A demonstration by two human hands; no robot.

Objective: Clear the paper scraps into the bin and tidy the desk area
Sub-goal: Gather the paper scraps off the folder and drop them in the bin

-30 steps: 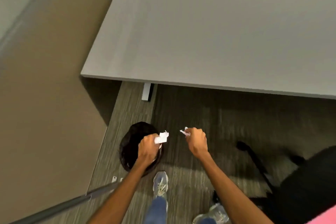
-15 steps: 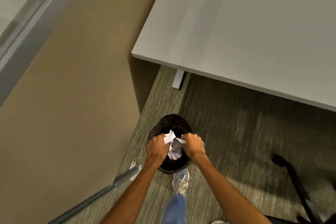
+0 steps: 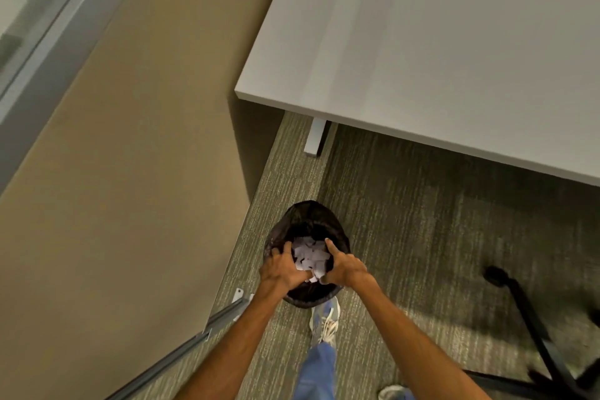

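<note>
A tan wall (image 3: 123, 178) fills the left of the view, a grey metal frame (image 3: 48, 29) running up its far edge, while a pale grey desk (image 3: 438, 52) spreads across the upper right with nothing on the part that shows. Its white leg (image 3: 315, 137) meets the striped grey-green carpet (image 3: 422, 237) in the shadow under the desktop. The black base of an office chair (image 3: 535, 334) reaches in from the lower right, one caster resting on the carpet.

Near the wall stands a small round bin (image 3: 308, 217) lined with a black bag. A person stands over it in blue trousers, a grey trainer (image 3: 324, 321) just behind the bin. Both bare forearms reach down to the bin's mouth. The left hand (image 3: 281, 271) and the right hand (image 3: 344, 268) hover at the near rim, fingers loosely spread and curled, palms turned toward each other. White paper scraps (image 3: 310, 258) lie heaped inside the bin between the two hands. One or two pieces sit against the thumbs at the near side; whether either hand still pinches a scrap or has let go cannot be told from this angle.
</note>
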